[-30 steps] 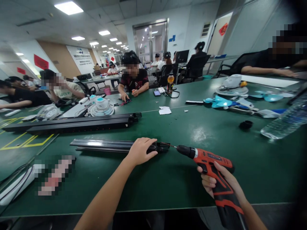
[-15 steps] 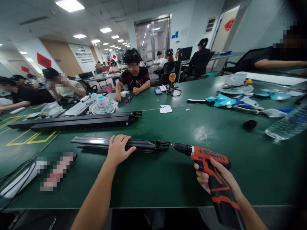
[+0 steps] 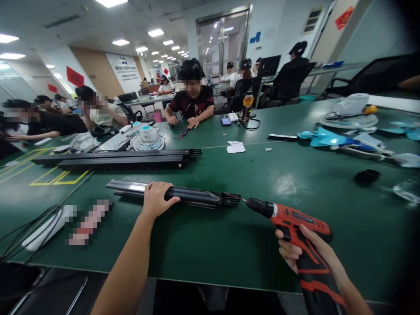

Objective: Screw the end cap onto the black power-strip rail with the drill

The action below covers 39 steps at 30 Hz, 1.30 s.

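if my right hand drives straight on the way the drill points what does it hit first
The drill in your right hand would likely meet the pronged end of the black bar first, though depth is unclear here.

And here, "LUCKY" can be read in pale green capitals across the light shirt point(image 3: 106, 117) of a person seated at the left, while up at the right a single Chinese character, apparently "福", is shown on the red diamond-shaped sign point(image 3: 344, 18). Over on the white wall board point(image 3: 123, 71), a blue logo is seen above lines of dark characters, too small to be made out. Down at the front, the marking on the red and black drill point(image 3: 300, 218) is blurred, and the label of the drink bottle point(image 3: 247, 108) cannot be read either.
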Available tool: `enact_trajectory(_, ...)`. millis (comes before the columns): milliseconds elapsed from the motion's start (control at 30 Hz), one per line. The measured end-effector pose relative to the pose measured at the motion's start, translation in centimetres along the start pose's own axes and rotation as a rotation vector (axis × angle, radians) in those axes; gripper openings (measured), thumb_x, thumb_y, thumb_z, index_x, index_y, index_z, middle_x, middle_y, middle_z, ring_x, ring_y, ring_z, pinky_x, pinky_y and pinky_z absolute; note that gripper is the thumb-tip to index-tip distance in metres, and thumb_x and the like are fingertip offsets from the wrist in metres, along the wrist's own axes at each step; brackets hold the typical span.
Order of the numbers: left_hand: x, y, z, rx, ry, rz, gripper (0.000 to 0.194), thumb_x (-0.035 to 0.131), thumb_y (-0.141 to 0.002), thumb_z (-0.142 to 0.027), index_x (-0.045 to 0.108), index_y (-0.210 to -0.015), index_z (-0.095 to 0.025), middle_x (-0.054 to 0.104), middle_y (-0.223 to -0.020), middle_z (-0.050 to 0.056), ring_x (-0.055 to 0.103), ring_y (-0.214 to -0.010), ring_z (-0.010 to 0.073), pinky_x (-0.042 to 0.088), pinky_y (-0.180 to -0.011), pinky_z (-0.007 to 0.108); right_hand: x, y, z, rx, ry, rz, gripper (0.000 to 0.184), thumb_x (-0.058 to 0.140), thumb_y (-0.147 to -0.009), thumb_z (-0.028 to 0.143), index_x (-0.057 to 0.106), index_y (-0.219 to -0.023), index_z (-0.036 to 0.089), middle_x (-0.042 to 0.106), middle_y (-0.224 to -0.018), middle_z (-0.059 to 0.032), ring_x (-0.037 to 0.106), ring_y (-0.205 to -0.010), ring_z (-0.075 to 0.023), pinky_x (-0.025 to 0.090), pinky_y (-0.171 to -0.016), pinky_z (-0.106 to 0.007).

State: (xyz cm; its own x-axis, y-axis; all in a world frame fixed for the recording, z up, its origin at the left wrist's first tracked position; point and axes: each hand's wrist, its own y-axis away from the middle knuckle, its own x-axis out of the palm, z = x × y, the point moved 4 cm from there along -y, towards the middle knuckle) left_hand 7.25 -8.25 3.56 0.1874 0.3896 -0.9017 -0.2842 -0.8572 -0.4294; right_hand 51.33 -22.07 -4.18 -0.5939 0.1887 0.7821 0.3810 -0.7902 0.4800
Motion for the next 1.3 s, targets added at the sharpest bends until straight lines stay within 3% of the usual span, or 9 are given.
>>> enact_trajectory(267,-0.2,-0.2,-1.1,-0.01,0.071,0.068,0.049,0.062,-0.093,-0.067,0.071,-0.118,-0.027,0.076,-0.12,0.007,0.066,-0.117,0.0321,0.032,-0.115,0.054,-1.1,-0.2,0.0,-0.02,0.004,-0.024,0.044,0.085,-0.076,0.054,0.072,-0.092,0.016,0.047,-0.057,0.0013,0.042,-0.052,-0.011,0.049,-0.048,-0.024)
enact_trajectory(433,-0.4,-0.6,-0.2,0.036,0.11,0.16,0.05,0.052,-0.098,-0.064,0.072,-0.123,-0.025,0.077,-0.121,0.008,0.068,-0.113,0.0309,0.043,-0.107,0.049,-2.1,-0.5,-0.1,-0.029,-0.002,-0.015,0.04,0.078,-0.083,0.054,0.07,-0.096,0.016,0.047,-0.059,0.0008,0.041,-0.053,-0.0115,0.05,-0.05,-0.025)
enact_trajectory(567,-0.1,-0.3,0.1,0.03,0.049,0.06,0.059,0.05,-0.096,-0.069,0.072,-0.125,-0.023,0.074,-0.126,0.013,0.065,-0.12,0.0348,0.044,-0.107,0.05,-1.9,-0.3,-0.1,-0.028,0.003,-0.027,0.041,0.079,-0.081,0.057,0.068,-0.095,0.019,0.044,-0.059,0.0009,0.039,-0.053,-0.0127,0.047,-0.048,-0.026)
enact_trajectory(667,0.2,0.0,-0.2,0.023,0.011,0.007,0.064,0.05,-0.093,-0.074,0.073,-0.121,-0.021,0.075,-0.119,0.014,0.066,-0.114,0.0355,0.044,-0.105,0.049,-1.1,-0.1,0.0,-0.036,0.022,-0.044,0.041,0.079,-0.081,0.056,0.067,-0.097,0.021,0.042,-0.059,0.0016,0.037,-0.054,-0.0137,0.045,-0.048,-0.028)
enact_trajectory(833,0.2,0.1,-0.4,0.009,0.014,-0.003,0.063,0.053,-0.091,-0.076,0.075,-0.116,-0.023,0.076,-0.112,0.011,0.066,-0.108,0.0343,0.042,-0.106,0.049,0.0,0.2,0.1,-0.047,0.047,-0.047,0.042,0.081,-0.078,0.055,0.065,-0.096,0.021,0.04,-0.059,0.0022,0.035,-0.054,-0.0133,0.042,-0.048,-0.029)
enact_trajectory(1200,0.4,0.1,-0.3,0.0,0.03,-0.03,0.062,0.055,-0.09,-0.076,0.076,-0.113,-0.022,0.076,-0.11,0.013,0.066,-0.108,0.0355,0.042,-0.105,0.051,0.3,0.4,0.3,-0.046,0.066,-0.011,0.042,0.081,-0.078,0.056,0.065,-0.092,0.02,0.043,-0.058,0.0019,0.037,-0.054,-0.0125,0.042,-0.048,-0.024)
enact_trajectory(1300,0.4,0.1,-0.3,0.005,0.031,-0.04,0.058,0.058,-0.09,-0.074,0.076,-0.113,-0.024,0.076,-0.112,0.012,0.066,-0.11,0.0353,0.037,-0.112,0.054,0.6,0.5,0.2,-0.047,0.055,-0.015,0.042,0.082,-0.077,0.055,0.067,-0.092,0.019,0.044,-0.058,0.0015,0.037,-0.054,-0.0118,0.042,-0.048,-0.024)
